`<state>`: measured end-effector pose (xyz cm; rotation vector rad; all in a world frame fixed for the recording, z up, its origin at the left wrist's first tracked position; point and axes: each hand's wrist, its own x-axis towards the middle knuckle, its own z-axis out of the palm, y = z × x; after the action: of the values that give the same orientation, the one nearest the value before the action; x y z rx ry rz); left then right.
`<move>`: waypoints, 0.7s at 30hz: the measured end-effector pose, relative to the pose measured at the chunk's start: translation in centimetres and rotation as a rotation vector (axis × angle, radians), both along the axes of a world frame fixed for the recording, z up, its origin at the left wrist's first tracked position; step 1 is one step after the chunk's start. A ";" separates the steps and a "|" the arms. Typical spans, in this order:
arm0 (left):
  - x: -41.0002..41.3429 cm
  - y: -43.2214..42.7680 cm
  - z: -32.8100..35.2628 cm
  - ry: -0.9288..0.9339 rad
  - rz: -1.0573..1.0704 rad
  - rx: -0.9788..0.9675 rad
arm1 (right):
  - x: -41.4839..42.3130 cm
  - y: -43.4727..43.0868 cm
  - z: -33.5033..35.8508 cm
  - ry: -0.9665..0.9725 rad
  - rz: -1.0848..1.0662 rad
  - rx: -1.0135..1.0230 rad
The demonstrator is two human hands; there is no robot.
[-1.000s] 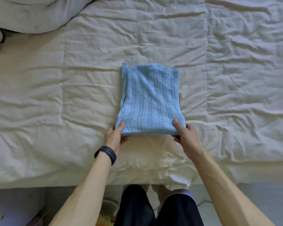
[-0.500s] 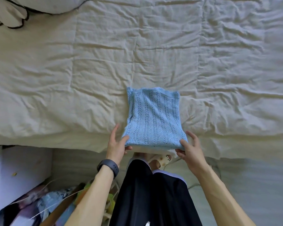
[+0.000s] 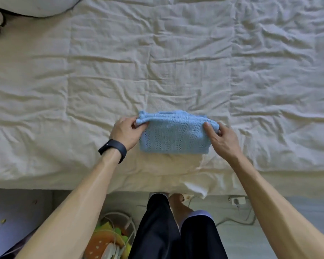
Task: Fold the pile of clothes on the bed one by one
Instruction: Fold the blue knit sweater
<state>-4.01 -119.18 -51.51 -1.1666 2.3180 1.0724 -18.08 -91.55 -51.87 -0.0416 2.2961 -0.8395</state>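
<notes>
dark trousers [image 3: 163, 230] fill the near edge of the view, with an orange and yellow thing [image 3: 103, 238] on the floor to their left and a white cable [image 3: 238, 219] to their right. both bare arms reach forward over the bed's [image 3: 176, 62] near edge. a black band [image 3: 113, 149] sits on the left wrist. the blue knit [image 3: 174, 136] lies folded on the cream sheet, close to that near edge and about midway across. the left hand [image 3: 126, 132] pinches its far left corner between thumb and fingers. the right hand [image 3: 223, 140] pinches the far right corner the same way. beyond, the sheet runs wrinkled to a pale pillow [image 3: 36, 6] at far left.
</notes>
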 end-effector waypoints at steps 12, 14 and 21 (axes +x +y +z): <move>-4.9 1.8 -8.1 -0.222 0.346 -0.115 | -1.8 -6.1 -7.8 -0.025 -0.272 0.310; -4.9 2.0 -8.1 -0.145 0.418 -0.092 | -2.0 -6.3 -7.7 -0.033 -0.293 0.312; -2.3 0.4 -5.9 0.034 0.747 0.558 | -2.3 -2.4 -4.7 -0.453 -0.455 -0.152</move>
<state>-6.30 -118.75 -57.38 -1.7877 1.4137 1.8280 -20.37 -93.90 -56.59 0.5659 1.8296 -1.1178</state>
